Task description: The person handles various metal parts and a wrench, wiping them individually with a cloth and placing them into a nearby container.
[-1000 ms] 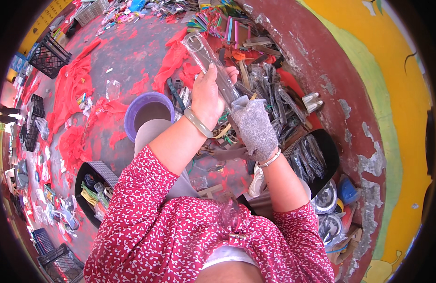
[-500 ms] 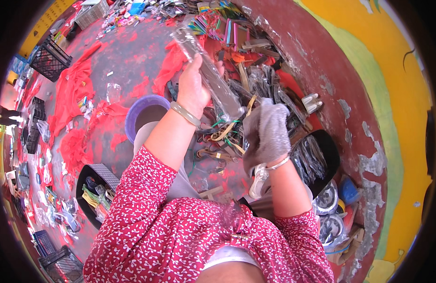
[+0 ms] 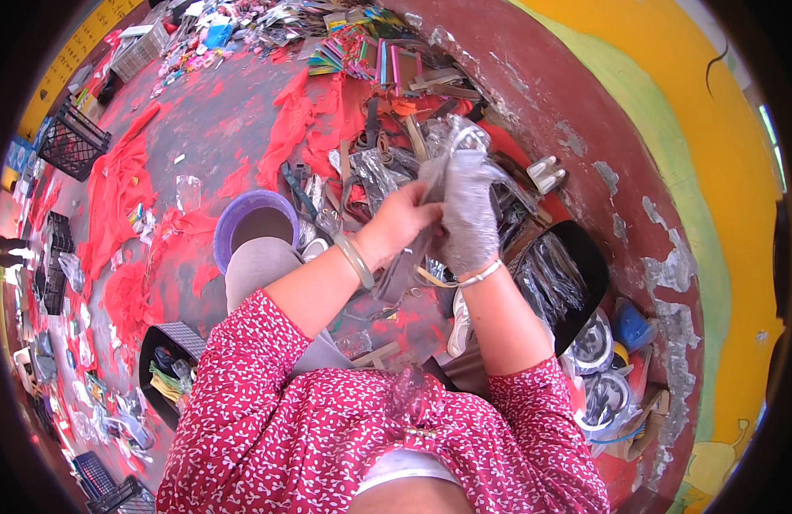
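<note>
My left hand [image 3: 397,228], bare with a bangle at the wrist, is closed on a long flat strip in clear plastic wrap [image 3: 466,137]. My right hand [image 3: 469,224] wears a grey glove and grips the same strip right beside it. The wrapped end sticks up above the glove, while a dark part hangs below my fingers. What lies between the two hands is mostly hidden. Behind them spreads a heap of dark straps and wrapped strips [image 3: 383,171].
Close to my left knee stands a purple bucket [image 3: 229,227]. A black bin [image 3: 594,278] of plastic-wrapped strips is at my right, with wrapped round items [image 3: 591,355] below it. Another bin [image 3: 177,338] sits at my left. Red cloth [image 3: 122,206] covers the floor, and a peeling wall [image 3: 610,176] curves along the right.
My left hand has moved down and right to meet my right hand. The wrapped strip, earlier held out at length by the left hand, is now between both hands and bunched by the glove.
</note>
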`<move>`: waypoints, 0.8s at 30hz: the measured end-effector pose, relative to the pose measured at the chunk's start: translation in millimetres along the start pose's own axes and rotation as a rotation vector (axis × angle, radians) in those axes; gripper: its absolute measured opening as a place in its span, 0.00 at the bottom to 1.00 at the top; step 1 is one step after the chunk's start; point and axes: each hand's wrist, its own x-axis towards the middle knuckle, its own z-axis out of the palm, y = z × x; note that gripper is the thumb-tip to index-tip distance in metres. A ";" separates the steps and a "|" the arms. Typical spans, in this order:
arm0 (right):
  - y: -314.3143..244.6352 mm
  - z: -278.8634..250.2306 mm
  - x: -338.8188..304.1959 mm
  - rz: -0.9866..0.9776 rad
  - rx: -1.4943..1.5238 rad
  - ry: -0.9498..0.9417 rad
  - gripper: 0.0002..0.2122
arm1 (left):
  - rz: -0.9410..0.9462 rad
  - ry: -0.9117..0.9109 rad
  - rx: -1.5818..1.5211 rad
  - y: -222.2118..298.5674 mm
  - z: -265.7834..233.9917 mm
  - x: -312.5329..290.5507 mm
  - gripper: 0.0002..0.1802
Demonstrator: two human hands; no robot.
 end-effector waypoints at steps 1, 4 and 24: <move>5.0 7.4 -0.6 0.235 0.712 0.085 0.08 | 0.122 0.015 0.113 -12.5 -0.4 2.8 0.10; 14.4 -12.9 9.6 -0.516 -0.834 0.010 0.08 | 0.108 -0.041 0.055 -12.6 4.6 -2.2 0.09; 17.6 -72.7 23.2 -0.620 -0.774 0.073 0.08 | 0.338 -0.060 0.832 9.3 -9.1 -15.4 0.12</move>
